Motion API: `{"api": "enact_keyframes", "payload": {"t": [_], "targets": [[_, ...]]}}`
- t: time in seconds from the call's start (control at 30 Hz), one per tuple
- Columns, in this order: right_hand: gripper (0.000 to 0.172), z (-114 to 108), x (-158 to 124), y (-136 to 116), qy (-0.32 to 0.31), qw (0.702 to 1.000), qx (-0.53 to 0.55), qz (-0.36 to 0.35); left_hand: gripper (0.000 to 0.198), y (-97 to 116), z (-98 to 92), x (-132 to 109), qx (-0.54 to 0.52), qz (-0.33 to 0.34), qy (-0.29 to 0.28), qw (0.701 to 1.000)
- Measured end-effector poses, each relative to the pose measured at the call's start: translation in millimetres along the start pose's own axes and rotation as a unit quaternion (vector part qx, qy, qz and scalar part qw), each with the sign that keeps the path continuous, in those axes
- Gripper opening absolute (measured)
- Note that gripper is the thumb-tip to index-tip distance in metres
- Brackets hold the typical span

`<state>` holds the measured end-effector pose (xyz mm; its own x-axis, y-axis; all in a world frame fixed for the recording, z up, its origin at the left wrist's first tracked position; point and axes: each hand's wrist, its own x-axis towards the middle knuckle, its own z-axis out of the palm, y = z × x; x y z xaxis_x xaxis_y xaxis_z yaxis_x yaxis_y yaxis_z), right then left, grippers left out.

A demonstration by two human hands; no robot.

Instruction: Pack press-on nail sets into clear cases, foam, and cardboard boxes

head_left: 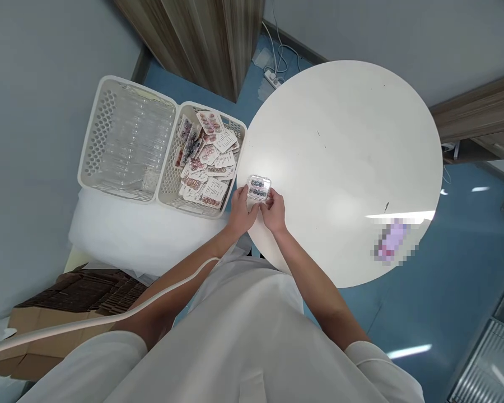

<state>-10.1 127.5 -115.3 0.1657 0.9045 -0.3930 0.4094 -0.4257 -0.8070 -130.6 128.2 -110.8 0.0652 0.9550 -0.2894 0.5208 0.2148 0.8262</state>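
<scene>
Both my hands hold a small clear plastic case [259, 188] just over the near left edge of the round white table [340, 140]. Inside the case show two rows of small dark, shiny pieces that look like press-on nails. My left hand [241, 211] grips its left side, with the fingers curled around the corner. At the lower right corner, my right hand [274, 211] closes on the case between thumb and fingers. To the left, a white basket [162, 193] holds many printed cards with similar nail sets.
A second white basket [84, 157] holds stacked clear plastic cases. Below the baskets lies a white padded roll [113, 235], with flattened cardboard [46, 330] further down. A blurred purple object [391, 240] rests at the table's right. A white cable [109, 320] crosses over my left arm.
</scene>
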Motion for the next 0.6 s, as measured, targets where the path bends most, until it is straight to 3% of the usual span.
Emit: {"api": "enact_keyframes", "payload": {"t": [0.2,0.6], "targets": [[0.063,6.0,-5.0,-0.5,0.016,1.000,-0.016,0.005,0.065,7.1,2.0,-4.5,0.007,-0.004,0.008,1.000],[0.077,8.1,-5.2,6.2,0.005,1.000,-0.014,-0.019,0.077,1.2,6.0,-9.6,-0.021,0.016,0.019,0.999]]}}
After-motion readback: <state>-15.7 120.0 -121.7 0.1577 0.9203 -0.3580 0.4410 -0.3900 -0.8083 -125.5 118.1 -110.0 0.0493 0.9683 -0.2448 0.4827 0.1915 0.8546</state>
